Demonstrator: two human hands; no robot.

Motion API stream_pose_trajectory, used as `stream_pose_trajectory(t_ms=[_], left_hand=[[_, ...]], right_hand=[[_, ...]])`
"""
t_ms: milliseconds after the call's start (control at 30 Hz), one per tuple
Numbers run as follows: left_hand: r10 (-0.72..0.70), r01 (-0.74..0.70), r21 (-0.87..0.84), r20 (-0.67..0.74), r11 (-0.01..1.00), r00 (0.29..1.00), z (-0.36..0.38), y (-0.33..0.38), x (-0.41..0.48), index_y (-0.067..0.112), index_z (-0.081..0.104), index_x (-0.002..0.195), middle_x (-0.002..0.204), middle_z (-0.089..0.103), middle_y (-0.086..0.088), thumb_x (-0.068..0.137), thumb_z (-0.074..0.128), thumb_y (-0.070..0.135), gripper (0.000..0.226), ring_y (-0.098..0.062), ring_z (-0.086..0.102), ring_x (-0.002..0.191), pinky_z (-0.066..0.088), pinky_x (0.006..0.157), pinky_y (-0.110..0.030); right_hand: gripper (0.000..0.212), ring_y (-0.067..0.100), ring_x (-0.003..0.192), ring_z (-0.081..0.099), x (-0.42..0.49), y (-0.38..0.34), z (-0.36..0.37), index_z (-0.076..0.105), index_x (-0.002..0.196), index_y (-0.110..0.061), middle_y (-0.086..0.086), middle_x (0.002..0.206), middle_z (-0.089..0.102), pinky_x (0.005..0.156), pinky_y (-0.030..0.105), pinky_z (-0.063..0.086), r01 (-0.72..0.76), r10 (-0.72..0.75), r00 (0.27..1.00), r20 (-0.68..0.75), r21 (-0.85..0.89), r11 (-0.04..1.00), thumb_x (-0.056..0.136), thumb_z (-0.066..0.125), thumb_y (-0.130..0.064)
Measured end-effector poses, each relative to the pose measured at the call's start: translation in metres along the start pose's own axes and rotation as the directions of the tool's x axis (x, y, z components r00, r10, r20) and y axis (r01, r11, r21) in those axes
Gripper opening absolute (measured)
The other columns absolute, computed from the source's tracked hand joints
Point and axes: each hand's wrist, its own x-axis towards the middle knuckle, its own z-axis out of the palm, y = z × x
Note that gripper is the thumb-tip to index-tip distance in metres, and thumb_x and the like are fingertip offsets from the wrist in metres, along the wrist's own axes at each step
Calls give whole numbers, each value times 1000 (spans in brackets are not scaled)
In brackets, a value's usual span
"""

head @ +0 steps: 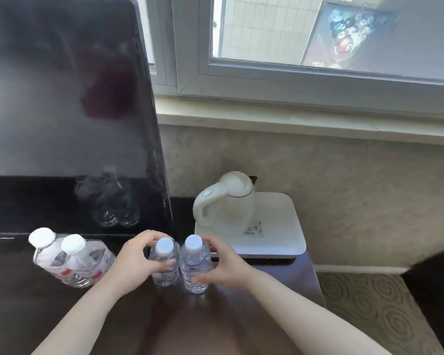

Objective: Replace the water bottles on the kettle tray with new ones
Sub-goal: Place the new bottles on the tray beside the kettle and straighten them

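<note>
Two small bottles upright on the dark tabletop (280, 285), side by side and nearly touching, just in front of the white tray (287, 226). Left hand (135, 262) wrapped around the left small bottle (164, 265), fingers (149, 237) curled over its far side near the cap, thumb across its front. Right hand (227, 265) closed on the right small bottle (195, 267), fingers behind it, thumb low against its near side. White kettle (226, 203) standing on the tray's left part, handle toward the camera. Further left on the tabletop, two larger bottles (72, 260) with white caps and red-marked labels, touching each other and looking tilted in this wide-angle view. Behind them, a dark screen (62, 111) with bottles mirrored in it. Window (318, 47) above the kettle.
</note>
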Motion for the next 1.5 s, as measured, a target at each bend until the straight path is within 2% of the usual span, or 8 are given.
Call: stream_pose_trajectory(t_ms=[267,533,700,867,1000,1233,1367,1500], left_hand=[[59,-49,-106,91,993,994,51,70,4,30,69,81,94,70,21,60,89,15,33,11,60,86,43,64,-2],[151,-139,-124,98,983,984,116,159,75,31,65,79,79,68,29,60,89,20,33,15,58,83,40,68,2],[92,-81,-99,110,992,990,163,185,130,22,64,88,92,70,5,64,86,15,33,-9,60,91,46,74,-20],[61,-63,18,106,998,993,192,190,175,20,59,85,86,63,2,66,84,12,32,-16,56,83,46,72,-29],[15,-22,87,79,996,997,205,188,201,18,58,89,87,59,2,66,84,13,35,-16,53,81,42,67,-27],[-38,36,150,6,988,999,212,191,229,7,63,94,93,65,-8,68,82,12,33,-25,59,87,48,75,-35],[-36,39,148,-19,988,999,210,192,237,8,62,90,91,65,-8,70,81,12,28,-25,59,86,48,76,-36],[-43,52,171,-53,984,998,208,188,242,9,61,98,95,62,-5,73,80,17,32,-22,56,86,42,72,-30]], right_hand=[[72,2,117,56,-64,-1,-80,51,119,-51,-15,122,62,91,22,52,-35,39,998,-57,63,997,65,88,-19],[71,15,114,61,-63,12,-207,56,118,-40,-4,116,67,89,36,55,15,-3,982,-191,61,998,59,91,-20],[72,24,115,61,-32,52,-256,56,114,-38,4,119,66,99,48,51,23,2,962,-272,87,996,57,91,-11],[73,21,113,62,4,91,-283,55,119,-25,2,119,66,98,39,51,-30,61,967,-249,126,992,58,90,-5],[72,16,109,62,26,104,-290,52,121,-20,-4,115,64,83,17,53,-64,107,969,-222,190,980,62,87,2],[70,19,118,56,47,118,-290,51,120,-25,1,123,59,98,33,49,-78,132,963,-236,227,971,65,85,2],[69,-7,96,56,56,115,-289,52,101,-41,-12,111,58,72,1,46,-50,116,953,-279,233,971,62,85,5],[70,-17,89,56,65,116,-284,51,111,-33,-7,115,58,64,-1,43,-46,137,940,-313,283,958,64,84,6]])
